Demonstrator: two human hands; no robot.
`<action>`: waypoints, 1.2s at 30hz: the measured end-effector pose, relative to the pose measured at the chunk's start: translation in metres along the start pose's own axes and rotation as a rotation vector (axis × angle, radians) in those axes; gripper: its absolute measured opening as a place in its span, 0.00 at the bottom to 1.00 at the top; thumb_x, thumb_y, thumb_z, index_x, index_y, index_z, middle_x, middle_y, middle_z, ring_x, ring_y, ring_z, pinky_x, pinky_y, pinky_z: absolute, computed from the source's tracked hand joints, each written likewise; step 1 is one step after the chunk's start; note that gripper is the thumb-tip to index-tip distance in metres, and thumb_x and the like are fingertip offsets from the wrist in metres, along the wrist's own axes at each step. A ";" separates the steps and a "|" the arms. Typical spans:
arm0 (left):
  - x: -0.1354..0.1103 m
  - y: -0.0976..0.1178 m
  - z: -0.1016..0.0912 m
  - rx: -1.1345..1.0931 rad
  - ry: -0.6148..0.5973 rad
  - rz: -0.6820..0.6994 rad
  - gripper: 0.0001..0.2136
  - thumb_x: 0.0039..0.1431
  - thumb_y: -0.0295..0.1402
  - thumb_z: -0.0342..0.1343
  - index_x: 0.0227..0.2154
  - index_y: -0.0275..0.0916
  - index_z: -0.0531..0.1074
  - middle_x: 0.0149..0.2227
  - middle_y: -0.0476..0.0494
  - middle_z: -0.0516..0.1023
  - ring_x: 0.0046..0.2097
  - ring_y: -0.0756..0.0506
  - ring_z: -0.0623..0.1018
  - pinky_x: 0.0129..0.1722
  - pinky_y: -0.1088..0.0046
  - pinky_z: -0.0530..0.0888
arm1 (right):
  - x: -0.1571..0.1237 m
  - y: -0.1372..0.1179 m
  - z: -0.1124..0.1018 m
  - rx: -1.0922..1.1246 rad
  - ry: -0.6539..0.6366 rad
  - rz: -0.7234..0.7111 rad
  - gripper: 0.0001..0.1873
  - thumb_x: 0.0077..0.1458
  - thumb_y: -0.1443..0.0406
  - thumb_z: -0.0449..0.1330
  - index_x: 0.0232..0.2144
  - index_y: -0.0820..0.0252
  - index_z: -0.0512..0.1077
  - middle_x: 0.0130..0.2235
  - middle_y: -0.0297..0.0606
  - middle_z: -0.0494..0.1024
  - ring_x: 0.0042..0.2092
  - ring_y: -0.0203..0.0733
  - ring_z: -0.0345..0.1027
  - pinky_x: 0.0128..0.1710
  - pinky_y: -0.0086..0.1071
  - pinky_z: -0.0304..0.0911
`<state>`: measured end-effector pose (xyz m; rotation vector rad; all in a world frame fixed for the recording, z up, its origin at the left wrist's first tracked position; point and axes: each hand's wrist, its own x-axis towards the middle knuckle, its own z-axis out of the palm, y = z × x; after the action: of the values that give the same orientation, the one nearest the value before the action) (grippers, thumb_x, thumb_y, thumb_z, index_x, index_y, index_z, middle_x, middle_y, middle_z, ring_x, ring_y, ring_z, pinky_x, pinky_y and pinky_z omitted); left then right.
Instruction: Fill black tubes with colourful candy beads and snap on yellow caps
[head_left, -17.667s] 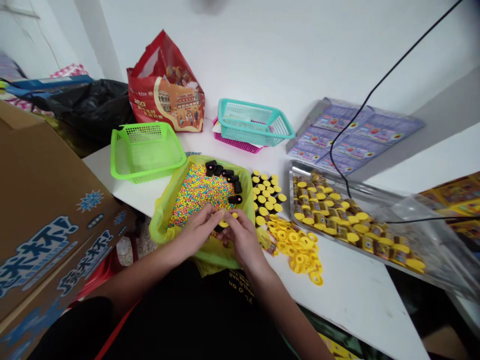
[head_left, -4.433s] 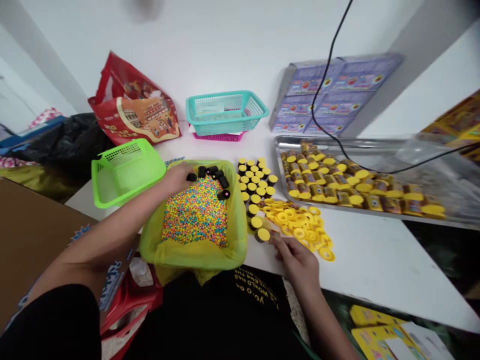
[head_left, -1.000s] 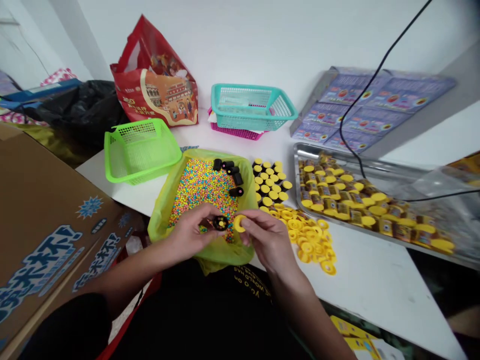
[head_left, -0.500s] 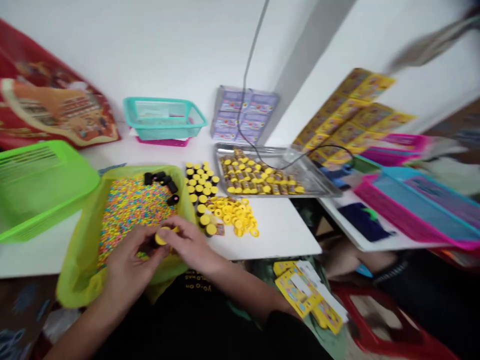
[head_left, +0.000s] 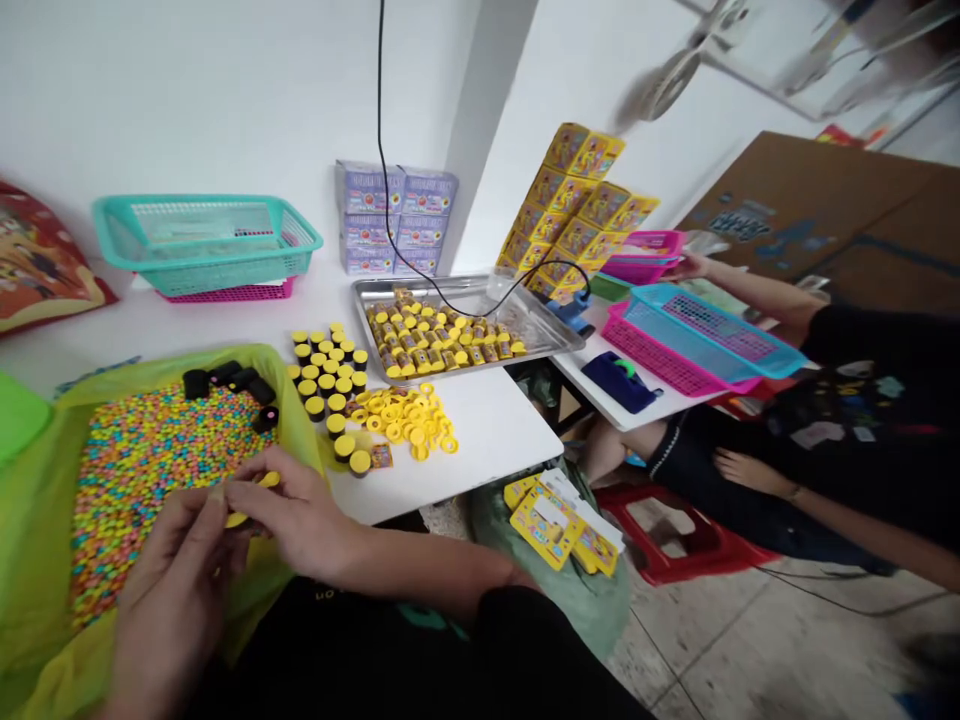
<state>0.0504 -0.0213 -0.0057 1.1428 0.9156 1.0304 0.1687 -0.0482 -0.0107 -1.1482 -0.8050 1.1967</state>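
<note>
My left hand [head_left: 169, 600] and my right hand [head_left: 289, 520] meet low over a green-yellow plastic liner [head_left: 45, 500] filled with multicoloured candy beads [head_left: 150, 500]. Between my fingers is a yellow ring-shaped cap [head_left: 240, 518], partly hidden, and whatever else they hold cannot be made out. Several black tubes [head_left: 225, 378] lie on the beads at the far edge. To the right of my right hand, several yellow-capped black tubes [head_left: 322, 380] stand on the table, next to a heap of loose yellow rings [head_left: 401, 420].
A steel tray [head_left: 544, 335] of finished pieces sits on the white table [head_left: 480, 460]. Behind are a teal basket [head_left: 206, 235] and purple boxes [head_left: 394, 218]. Yellow boxes [head_left: 577, 200] are stacked right. A seated co-worker [head_left: 750, 480] reaches toward pink and blue trays [head_left: 697, 330].
The view has swung far to the right. My hands have come together, with the yellow ring now between them, where a second ago each held its own piece apart.
</note>
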 end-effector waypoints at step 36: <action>0.001 0.003 0.000 -0.250 0.033 -0.036 0.17 0.55 0.48 0.65 0.29 0.40 0.69 0.24 0.54 0.68 0.22 0.54 0.64 0.19 0.78 0.58 | 0.005 -0.003 -0.008 0.257 -0.224 0.071 0.22 0.55 0.47 0.63 0.41 0.58 0.77 0.26 0.33 0.75 0.29 0.40 0.70 0.26 0.31 0.59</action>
<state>0.0503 -0.0197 -0.0030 0.9002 0.8055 1.1035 0.1777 -0.0455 -0.0105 -0.8480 -0.7563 1.4605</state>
